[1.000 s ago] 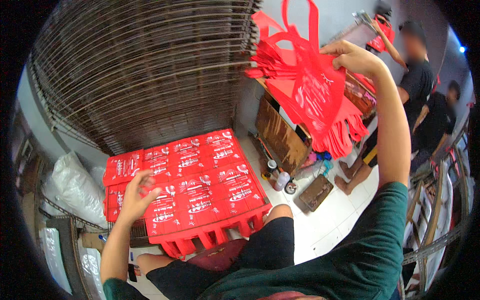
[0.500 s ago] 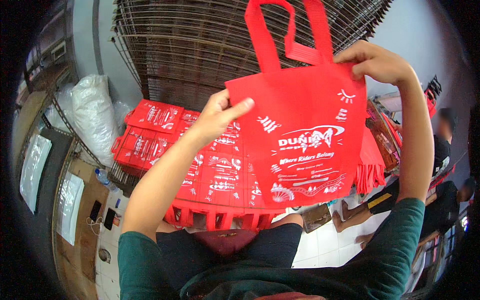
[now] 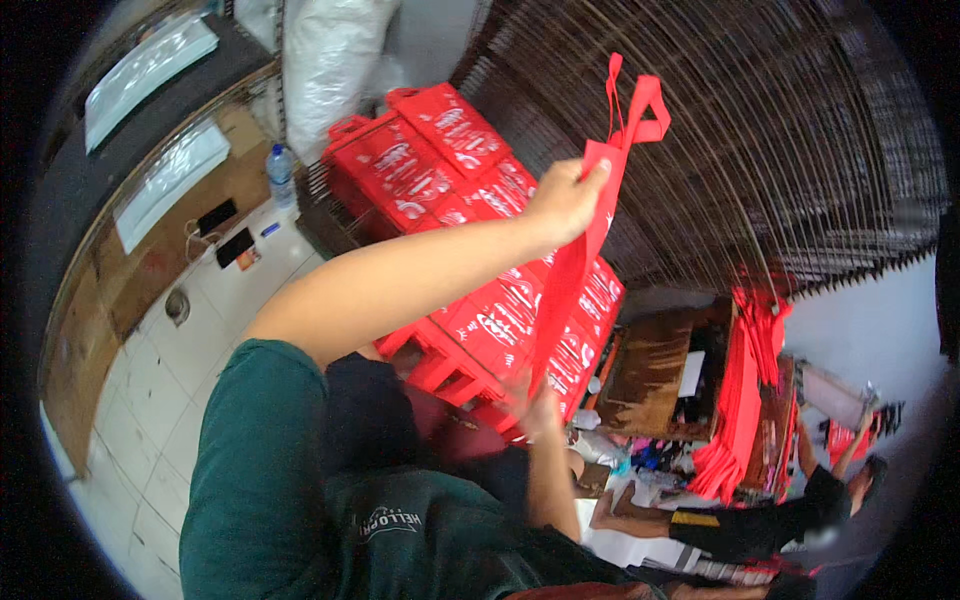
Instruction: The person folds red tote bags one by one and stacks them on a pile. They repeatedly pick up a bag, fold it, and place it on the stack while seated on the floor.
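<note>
A red fabric tote bag (image 3: 572, 285) with white print and loop handles is turned nearly edge-on in front of me. My left hand (image 3: 568, 205) pinches it near its top edge, just below the handles. Lower down, my right hand (image 3: 540, 410) is at the bag's bottom end. Motion smears its fingers, so whether they grip the fabric does not show. Beneath my left arm, more printed red bags (image 3: 400, 165) lie in rows on a wire rack, some handles hanging over the near edge.
Tall stacked wire racks (image 3: 720, 130) rise behind the bags. Red bags (image 3: 740, 400) hang by a wooden cabinet (image 3: 640, 370) on the right, near a person in dark clothes (image 3: 830, 500). Left are a stuffed white plastic sack (image 3: 335, 70), a water bottle (image 3: 281, 178) and a phone (image 3: 236, 247).
My view has swung to the right. The bag has turned from facing me to nearly edge-on. My right hand has dropped from its top corner to its bottom end; my left hand still holds the top.
</note>
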The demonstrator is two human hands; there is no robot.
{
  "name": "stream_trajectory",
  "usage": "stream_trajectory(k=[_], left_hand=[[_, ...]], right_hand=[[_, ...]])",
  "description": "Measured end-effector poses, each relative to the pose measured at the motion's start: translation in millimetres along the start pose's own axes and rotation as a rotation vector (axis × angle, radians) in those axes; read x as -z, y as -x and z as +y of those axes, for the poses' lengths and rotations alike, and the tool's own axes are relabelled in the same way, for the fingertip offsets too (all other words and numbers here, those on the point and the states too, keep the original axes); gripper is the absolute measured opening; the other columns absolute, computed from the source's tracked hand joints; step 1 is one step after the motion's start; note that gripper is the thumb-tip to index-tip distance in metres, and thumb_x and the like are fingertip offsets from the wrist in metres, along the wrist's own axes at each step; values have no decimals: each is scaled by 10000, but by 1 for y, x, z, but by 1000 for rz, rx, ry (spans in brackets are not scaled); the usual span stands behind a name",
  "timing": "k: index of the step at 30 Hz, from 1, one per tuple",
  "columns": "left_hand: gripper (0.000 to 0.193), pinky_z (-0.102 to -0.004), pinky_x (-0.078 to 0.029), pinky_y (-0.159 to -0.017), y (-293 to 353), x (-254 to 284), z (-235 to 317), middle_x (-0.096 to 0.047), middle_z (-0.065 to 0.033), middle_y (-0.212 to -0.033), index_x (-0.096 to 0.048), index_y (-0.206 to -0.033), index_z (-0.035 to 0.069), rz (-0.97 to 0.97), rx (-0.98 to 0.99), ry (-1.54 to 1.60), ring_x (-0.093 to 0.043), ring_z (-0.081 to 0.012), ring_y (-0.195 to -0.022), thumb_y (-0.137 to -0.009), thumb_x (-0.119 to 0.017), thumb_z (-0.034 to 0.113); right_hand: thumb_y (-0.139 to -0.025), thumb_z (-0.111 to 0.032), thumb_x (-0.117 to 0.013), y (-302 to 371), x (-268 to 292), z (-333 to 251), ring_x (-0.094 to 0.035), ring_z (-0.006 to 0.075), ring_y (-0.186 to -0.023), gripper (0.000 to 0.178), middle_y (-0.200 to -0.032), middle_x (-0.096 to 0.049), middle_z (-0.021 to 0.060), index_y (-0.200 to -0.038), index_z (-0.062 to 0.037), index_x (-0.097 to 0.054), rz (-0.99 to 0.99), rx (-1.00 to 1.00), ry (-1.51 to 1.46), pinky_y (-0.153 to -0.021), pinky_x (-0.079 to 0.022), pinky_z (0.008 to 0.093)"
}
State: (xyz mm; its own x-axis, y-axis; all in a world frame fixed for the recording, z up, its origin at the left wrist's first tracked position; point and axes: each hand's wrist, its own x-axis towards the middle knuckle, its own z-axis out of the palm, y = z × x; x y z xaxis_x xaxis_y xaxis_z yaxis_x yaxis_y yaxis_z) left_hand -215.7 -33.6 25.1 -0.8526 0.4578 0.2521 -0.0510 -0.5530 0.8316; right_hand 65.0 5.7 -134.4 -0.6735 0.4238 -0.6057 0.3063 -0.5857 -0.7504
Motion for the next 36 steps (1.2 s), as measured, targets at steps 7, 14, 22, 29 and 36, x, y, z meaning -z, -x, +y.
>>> stream_trajectory(k=[7, 14, 22, 29, 36], left_hand=[[446, -367, -408, -590, -3, 66, -13, -541, -70, -620, -530, -740, -16, 58, 80, -107, -521, -159, -609, -948, -428, 365], [372, -385, -490, -761, -40, 169, -18, -606, -148, -828, -564, -854, -52, -45, 223, -195, -610, -248, -796, -886, -443, 298], [305, -366, -523, -608, -97, 287, 3, -587, -95, -858, -566, -963, -12, 133, 217, -325, -574, -227, -743, -843, -432, 234], [297, -272, -515, -694, -155, 431, -81, -626, -50, -974, -577, -1120, 65, 293, 92, -376, -604, -138, -805, -830, -549, 122], [598, -393, -512, -804, -148, 528, -234, -681, -102, -943, -480, -1295, 96, 711, 127, -1071, -646, -277, -907, -735, -643, 225]], right_hand=[[-866, -634, -329, -37, -53, 31, -589, 293, -1019, 710, -1156, -589, 146, -1297, -81, -444, -487, -287, -624, -680, -479, 400], [-824, -205, -495, -77, -83, -26, -582, 217, -876, 417, -1131, -588, 52, -1229, -108, -498, -60, -110, -166, -652, -455, 304], [-813, -10, -499, -216, -157, -47, -549, 143, -941, 600, -1134, -531, 18, -1372, -155, -336, -49, 108, 51, -731, -426, 322], [-821, 20, -532, -356, -219, -20, -523, 153, -847, 716, -1016, -508, 49, -1435, -144, -202, 10, 221, 132, -724, -451, 339], [-826, 25, -514, -436, -220, 30, -536, 202, -861, 578, -1000, -545, 125, -1366, -29, -314, 238, 167, 378, -675, -520, 335]])
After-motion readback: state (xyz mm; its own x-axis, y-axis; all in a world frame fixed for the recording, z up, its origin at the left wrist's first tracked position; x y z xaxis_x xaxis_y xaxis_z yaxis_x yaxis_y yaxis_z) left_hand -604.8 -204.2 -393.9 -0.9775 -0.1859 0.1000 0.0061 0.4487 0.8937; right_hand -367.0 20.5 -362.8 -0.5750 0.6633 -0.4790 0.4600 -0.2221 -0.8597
